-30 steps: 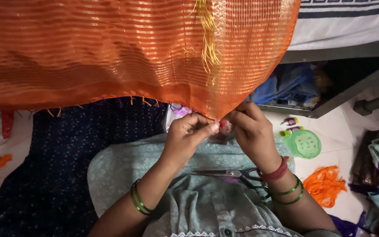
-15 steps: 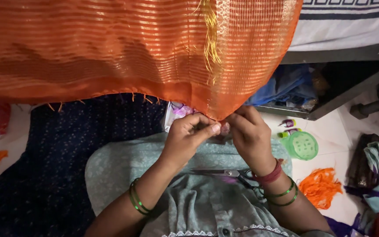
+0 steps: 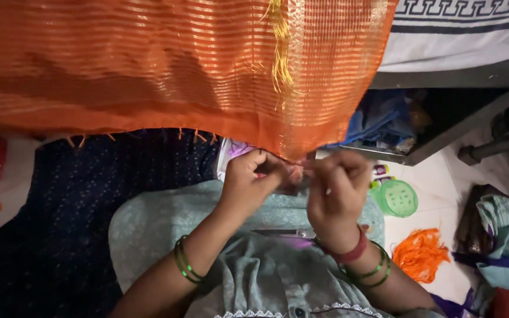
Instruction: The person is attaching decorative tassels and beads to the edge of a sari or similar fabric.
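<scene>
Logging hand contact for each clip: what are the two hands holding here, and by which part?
Both the left hand and right hand pinch the orange striped cloth at its lower hem corner, fingertips close together.

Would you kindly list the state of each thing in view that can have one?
orange fabric: hanging spread out, its lower corner pinched by both hands
left hand: closed, fingertips on the fabric corner
right hand: closed, pinching at the same corner
scissors: lying on the lap, blades shut
green round container: on the floor, lid on
orange thread bundle: loose heap on the floor
</scene>
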